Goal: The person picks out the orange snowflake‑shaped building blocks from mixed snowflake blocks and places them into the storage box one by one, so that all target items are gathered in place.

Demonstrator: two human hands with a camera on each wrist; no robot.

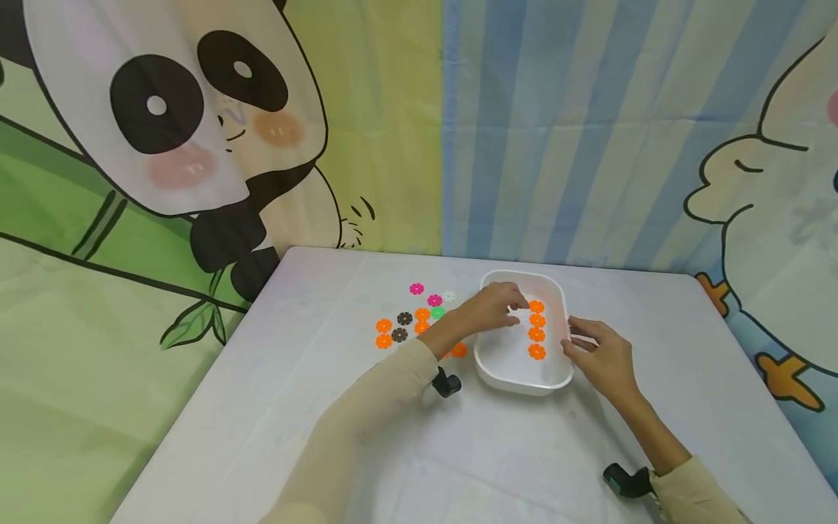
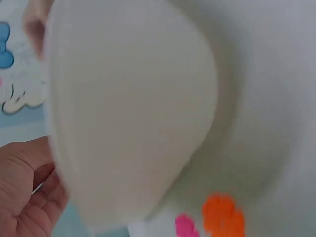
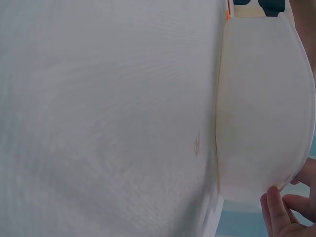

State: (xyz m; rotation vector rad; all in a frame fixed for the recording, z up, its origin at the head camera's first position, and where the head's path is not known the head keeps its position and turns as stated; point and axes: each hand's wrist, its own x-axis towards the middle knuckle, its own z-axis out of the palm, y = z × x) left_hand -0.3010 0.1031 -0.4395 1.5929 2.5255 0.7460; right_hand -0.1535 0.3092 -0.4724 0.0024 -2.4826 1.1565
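Observation:
A white plastic tray (image 1: pixel 524 378) stands on the table with several orange notched discs (image 1: pixel 537 335) in a column inside it. My left hand (image 1: pixel 487 309) reaches over the tray's left wall, index fingertip right beside the farthest orange disc, thumb and index finger apart. In the left wrist view the tray's outer wall (image 2: pixel 133 108) fills the middle and my left hand (image 2: pixel 29 185) shows at the lower left. My right hand (image 1: pixel 602 356) grips the tray's right rim; in the right wrist view its fingertips (image 3: pixel 276 202) lie against the outer wall.
Left of the tray lie loose notched discs: several orange discs (image 1: pixel 383 326), two dark discs (image 1: pixel 399 335), two pink discs (image 1: pixel 417 289), a green disc (image 1: pixel 437 312) and a white disc (image 1: pixel 448 296). A cartoon-printed curtain (image 1: pixel 576 145) hangs behind the table (image 1: pixel 458 451).

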